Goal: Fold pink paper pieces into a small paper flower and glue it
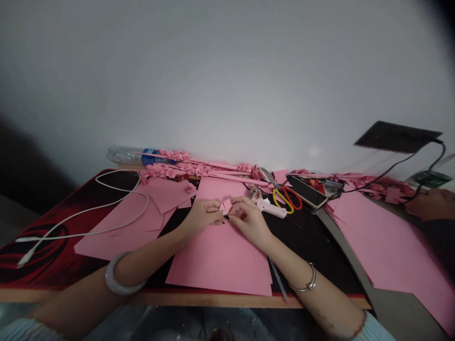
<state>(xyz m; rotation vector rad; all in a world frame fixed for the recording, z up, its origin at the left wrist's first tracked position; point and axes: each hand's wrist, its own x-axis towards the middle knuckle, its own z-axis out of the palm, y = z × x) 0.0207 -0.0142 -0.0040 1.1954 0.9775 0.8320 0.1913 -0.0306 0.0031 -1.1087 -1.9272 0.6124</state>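
Observation:
Between my two hands is a small folded piece of pink paper, pinched at its lower edge. My left hand grips it from the left, thumb and fingers closed on it. From the right, my right hand pinches the same piece, and the fingertips of both hands meet. Under them lies a stack of large pink paper sheets. Just right of my right hand rests a pale pink glue gun. Scissors with red and yellow handles lie beyond it.
Pink paper flowers on stems line the wall beside a plastic bottle. A white cable loops over pink sheets at left. A phone lies right of the scissors. Another person's hand is at far right, near more pink sheets.

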